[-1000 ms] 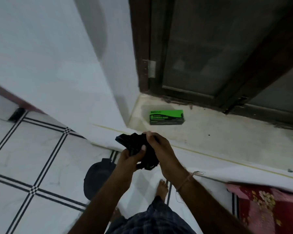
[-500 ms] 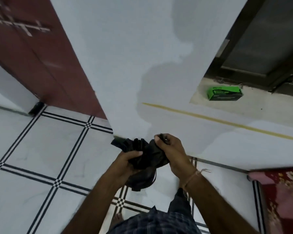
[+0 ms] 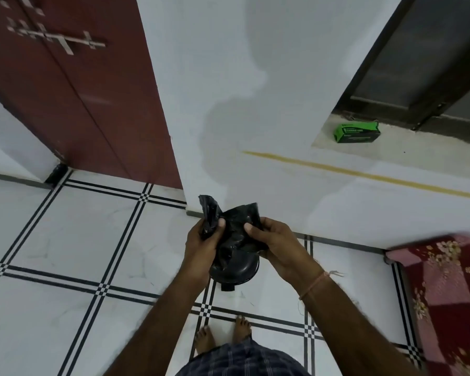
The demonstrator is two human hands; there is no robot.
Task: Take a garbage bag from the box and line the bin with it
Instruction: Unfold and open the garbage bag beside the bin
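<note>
A crumpled black garbage bag (image 3: 232,229) is held in front of me by both hands. My left hand (image 3: 201,246) pinches its left edge with the thumb on top. My right hand (image 3: 273,244) grips its right side. Directly below the bag, mostly hidden by it and my hands, stands a small black bin (image 3: 238,272) on the tiled floor. The green box of garbage bags (image 3: 357,132) lies on a pale ledge at the upper right, well away from my hands.
A white wall corner (image 3: 228,104) rises straight ahead, with a dark red door (image 3: 73,85) to its left and a dark window frame (image 3: 423,63) at the right. A red floral mattress (image 3: 445,289) lies at the right edge. My bare feet (image 3: 223,335) stand on white tiles.
The view has swung left and down, away from the ledge and box. My hands have shifted on the bag and spread it wider; the bin now sits right under it.
</note>
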